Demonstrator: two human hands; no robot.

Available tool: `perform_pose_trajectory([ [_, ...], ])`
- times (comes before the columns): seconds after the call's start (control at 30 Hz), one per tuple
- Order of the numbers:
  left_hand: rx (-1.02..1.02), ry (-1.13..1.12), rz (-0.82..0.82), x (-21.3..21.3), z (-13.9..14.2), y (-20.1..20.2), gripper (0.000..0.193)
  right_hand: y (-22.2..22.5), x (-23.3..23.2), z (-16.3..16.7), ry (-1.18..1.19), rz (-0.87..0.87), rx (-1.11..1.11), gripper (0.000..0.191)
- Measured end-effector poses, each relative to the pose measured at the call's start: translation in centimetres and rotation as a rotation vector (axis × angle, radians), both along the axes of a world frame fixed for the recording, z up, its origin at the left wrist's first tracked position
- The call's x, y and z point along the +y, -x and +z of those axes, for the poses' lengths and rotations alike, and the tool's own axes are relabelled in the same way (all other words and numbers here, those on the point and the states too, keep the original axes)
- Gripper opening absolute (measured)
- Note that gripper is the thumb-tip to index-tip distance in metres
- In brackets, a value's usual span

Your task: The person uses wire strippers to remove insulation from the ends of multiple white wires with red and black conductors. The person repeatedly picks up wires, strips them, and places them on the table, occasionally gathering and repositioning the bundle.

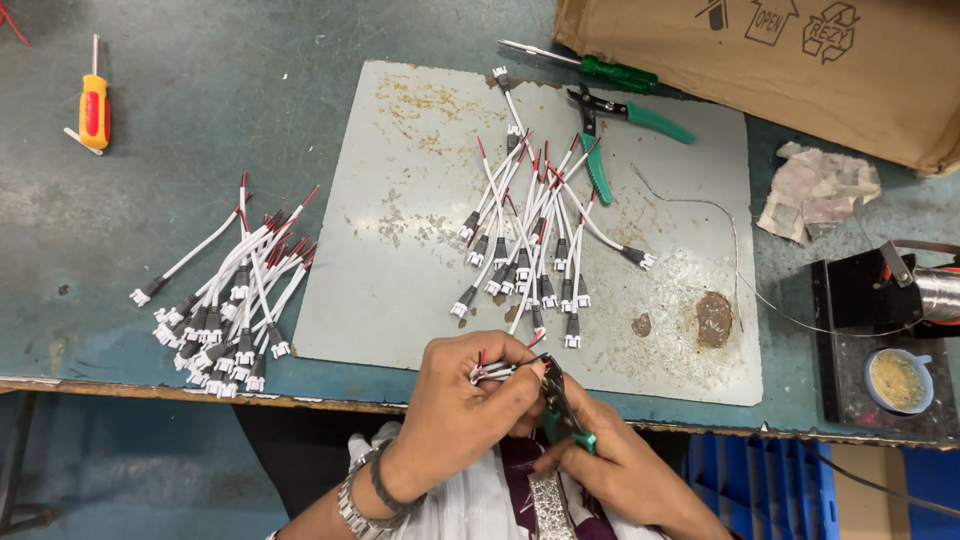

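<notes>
My left hand (462, 400) pinches a small bundle of white wires with red tips (492, 370) near the table's front edge. My right hand (610, 465) grips a green-handled cutter (558, 400), its jaws at the wire ends. Just beyond lies a pile of white wire leads with connectors (530, 235) on a worn metal plate (400, 250). A second pile of similar leads (235, 300) rests on the table at the left.
Green-handled pliers (610, 135) and a green screwdriver (590, 68) lie at the plate's far side. A yellow screwdriver (93, 108) is far left. A cardboard box (800, 60), crumpled rag (815, 190), solder spool (935, 290) and small flux tin (897, 380) sit right.
</notes>
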State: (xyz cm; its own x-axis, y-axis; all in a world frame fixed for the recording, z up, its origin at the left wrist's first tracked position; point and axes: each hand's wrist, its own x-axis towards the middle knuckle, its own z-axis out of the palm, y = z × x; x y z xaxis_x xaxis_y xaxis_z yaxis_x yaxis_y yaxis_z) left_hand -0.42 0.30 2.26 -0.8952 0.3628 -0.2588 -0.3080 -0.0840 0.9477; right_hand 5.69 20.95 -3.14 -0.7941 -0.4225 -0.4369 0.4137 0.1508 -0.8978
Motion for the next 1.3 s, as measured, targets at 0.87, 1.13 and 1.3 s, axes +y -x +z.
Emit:
perform_pose_trajectory([
  [0.87, 0.153, -0.005, 0.007, 0.2, -0.2, -0.1, 0.014, 0.5, -1.4, 1.5, 0.002, -0.103, -0.004, 0.085],
  [1.13, 0.178, -0.02, 0.003, -0.1, -0.5, 0.1, 0.013, 0.5, -1.3, 1.0, 0.022, -0.054, 0.014, 0.067],
  [1.3, 0.331, -0.089, -0.054, -0.5, -0.6, 0.2, 0.015, 0.0, -1.2, 0.4, 0.164, -0.067, 0.001, 0.082],
])
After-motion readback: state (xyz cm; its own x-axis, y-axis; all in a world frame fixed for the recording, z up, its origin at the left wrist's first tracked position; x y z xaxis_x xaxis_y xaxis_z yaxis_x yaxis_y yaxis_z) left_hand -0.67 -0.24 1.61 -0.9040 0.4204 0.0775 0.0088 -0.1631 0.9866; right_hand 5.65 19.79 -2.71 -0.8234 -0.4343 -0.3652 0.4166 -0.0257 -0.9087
